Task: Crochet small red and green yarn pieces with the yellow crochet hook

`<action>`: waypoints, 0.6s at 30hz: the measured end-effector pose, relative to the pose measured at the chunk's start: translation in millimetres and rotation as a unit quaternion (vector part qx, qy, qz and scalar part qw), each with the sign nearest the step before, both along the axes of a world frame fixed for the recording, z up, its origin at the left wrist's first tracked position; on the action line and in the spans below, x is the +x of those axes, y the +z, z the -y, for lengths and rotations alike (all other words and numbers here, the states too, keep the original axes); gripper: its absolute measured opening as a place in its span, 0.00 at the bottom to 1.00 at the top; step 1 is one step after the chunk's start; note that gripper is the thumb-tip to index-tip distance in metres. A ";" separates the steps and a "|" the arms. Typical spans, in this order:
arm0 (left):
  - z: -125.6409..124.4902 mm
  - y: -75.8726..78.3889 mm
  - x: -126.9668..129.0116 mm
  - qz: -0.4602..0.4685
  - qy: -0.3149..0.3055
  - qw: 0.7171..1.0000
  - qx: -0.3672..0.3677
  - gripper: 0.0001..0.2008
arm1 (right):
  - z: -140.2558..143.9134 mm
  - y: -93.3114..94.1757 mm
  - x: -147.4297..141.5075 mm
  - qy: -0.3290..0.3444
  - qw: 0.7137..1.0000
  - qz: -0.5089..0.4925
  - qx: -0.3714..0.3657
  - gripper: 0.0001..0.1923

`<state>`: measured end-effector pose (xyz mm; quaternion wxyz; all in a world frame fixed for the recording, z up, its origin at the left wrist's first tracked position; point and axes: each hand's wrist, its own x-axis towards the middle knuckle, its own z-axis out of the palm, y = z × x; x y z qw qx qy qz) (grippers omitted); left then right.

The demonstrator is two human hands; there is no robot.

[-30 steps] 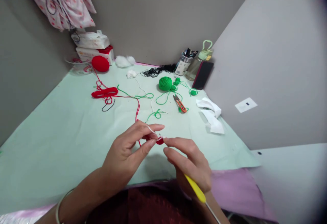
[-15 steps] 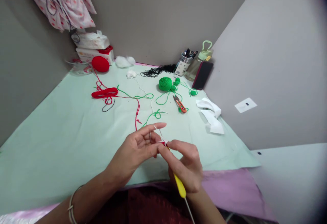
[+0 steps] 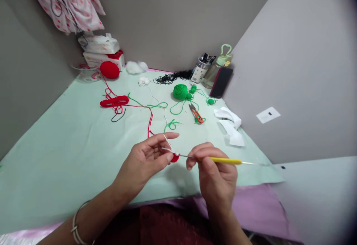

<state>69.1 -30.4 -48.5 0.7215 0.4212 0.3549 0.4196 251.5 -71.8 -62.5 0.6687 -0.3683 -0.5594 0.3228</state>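
My left hand pinches a small red crochet piece with white stitches along its top edge. White yarn runs from the piece up over my raised left index finger. Between its thumb and fingers, my right hand grips a crochet hook with a yellow handle. The hook lies nearly level, its metal tip at the white stitches. A second metal end sticks out of the handle to the right. My left fingers partly hide the red piece.
Red yarn, a red ball, a green yarn ball and black yarn lie across the table. Orange thread snips and white strips are at right. A phone leans against a bottle.
My right hand has moved right and back from my left fingers. The hook has swung from pointing steeply down to nearly level, and more of the red piece shows.
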 end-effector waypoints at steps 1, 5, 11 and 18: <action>0.4 0.3 1.0 -0.004 0.005 1.000 0.000 0.18 | -2.6 -2.0 -1.4 0.011 1.000 -0.023 -0.006 0.09; 2.8 -3.5 7.1 0.006 -0.010 1.000 -0.009 0.20 | -8.1 -7.3 -7.0 -0.009 0.999 0.038 0.002 0.09; 3.3 -9.7 14.2 0.045 -0.008 0.998 -0.032 0.21 | -3.9 -6.0 -14.2 -0.065 0.989 0.130 0.032 0.13; 1.5 -4.9 16.0 0.127 -0.024 0.982 -0.137 0.23 | -2.8 -15.6 -20.0 -0.149 0.957 0.220 0.113 0.18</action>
